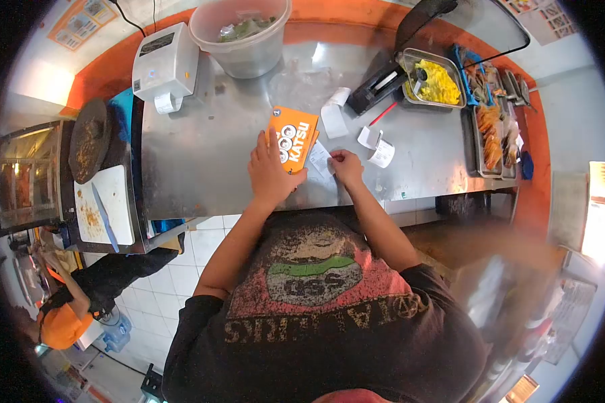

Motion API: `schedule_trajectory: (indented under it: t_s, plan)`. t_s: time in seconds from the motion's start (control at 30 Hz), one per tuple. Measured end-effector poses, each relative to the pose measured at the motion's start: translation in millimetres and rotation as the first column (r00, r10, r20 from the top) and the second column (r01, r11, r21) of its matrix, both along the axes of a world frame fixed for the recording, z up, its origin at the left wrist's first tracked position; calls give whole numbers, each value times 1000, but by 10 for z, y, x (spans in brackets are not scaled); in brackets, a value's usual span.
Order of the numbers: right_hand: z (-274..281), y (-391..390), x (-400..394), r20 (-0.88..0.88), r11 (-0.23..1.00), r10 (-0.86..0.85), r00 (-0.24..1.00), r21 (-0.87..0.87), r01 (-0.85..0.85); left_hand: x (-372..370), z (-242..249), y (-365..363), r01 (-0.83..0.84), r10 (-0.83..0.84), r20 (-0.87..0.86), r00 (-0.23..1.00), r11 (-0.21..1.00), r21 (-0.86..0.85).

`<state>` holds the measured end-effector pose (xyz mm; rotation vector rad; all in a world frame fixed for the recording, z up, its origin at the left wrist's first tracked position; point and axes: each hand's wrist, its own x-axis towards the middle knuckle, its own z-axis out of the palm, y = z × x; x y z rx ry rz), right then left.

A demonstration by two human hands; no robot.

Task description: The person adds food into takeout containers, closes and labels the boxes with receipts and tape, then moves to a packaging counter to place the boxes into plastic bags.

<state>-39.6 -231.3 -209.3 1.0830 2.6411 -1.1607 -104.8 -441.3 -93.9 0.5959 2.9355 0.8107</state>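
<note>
Orange box [296,122] is gripped by the left hand [269,169], receipt [320,158] pinched by the right hand [347,168]; paper could be torn by a hasty tug

The surface [202,151] carries one orange "KATSU" box on top [291,144], with two hands at work: one left hand [269,169], one right hand [347,169]. At least three loose papers show — one printed slip [320,161], one long strip [333,115], one curled piece [382,154]. There is one red pen [383,114], one white label printer [163,64] and one large plastic tub [245,59]. Yellow food [439,82] fills one tray; the other food pieces to its right overlap too much to count. Away to the left: one chopping board [91,221], one knife [103,211], one stone mortar [81,151], one water jug [118,332] — and one co-worker in an orange shirt [66,326].
</note>
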Motion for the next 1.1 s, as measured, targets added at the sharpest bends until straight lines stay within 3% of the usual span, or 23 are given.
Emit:
schedule_trajectory:
  t_s: [0.07,0.13,0.2,0.27,0.3,0.37,0.47,0.53,0.57,0.63,0.8,0.87,0.97,1.1]
  plan:
    - [-45,7,35,-2,1000,9,1000,4,-9,-11,-27,-9,-7,8,-37,999,999,36]
    - [-52,72,1,-120,964,-206,971,-195,180,-66,40,-42,-14,13,13,1000,996,86]
    - [163,73,16,-179,976,-204,962,-110,187,-117,99,-67,-26,18,55,998,990,140]
    - [572,19,-52,-232,980,-196,953,-30,194,-130,131,-150,-94,39,162,986,933,348]
    - [758,-5,-92,-249,982,-190,950,-54,182,-177,64,-206,-97,43,159,986,933,348]
    - [815,-24,-168,-262,983,-183,948,-79,168,-254,-134,-317,-165,9,244,970,763,625]
    - [500,-14,-329,-197,989,-138,971,21,145,-262,-15,-453,-170,-1,249,968,728,664]
    - [236,-46,-392,126,935,-79,989,352,30,-254,59,-498,-188,-16,263,965,659,728]
    - [133,-26,-383,120,935,-73,990,353,26,-231,140,-518,-188,-10,258,966,657,730]
    - [96,18,-302,155,979,20,988,198,-50,-188,274,-534,-250,-76,344,936,545,800]
    - [-11,128,-169,130,1000,13,991,-16,-11,-118,208,-663,-272,-31,349,937,563,781]
    - [-142,183,-110,-37,988,4,999,-153,-10,-69,193,-690,-284,-29,357,934,549,786]
    - [-52,146,-87,-140,994,-19,990,-110,4,-18,253,-711,-349,-39,432,901,526,776]
    - [138,-48,-19,-228,996,-31,973,-87,12,-30,164,-738,-283,-76,386,920,553,784]
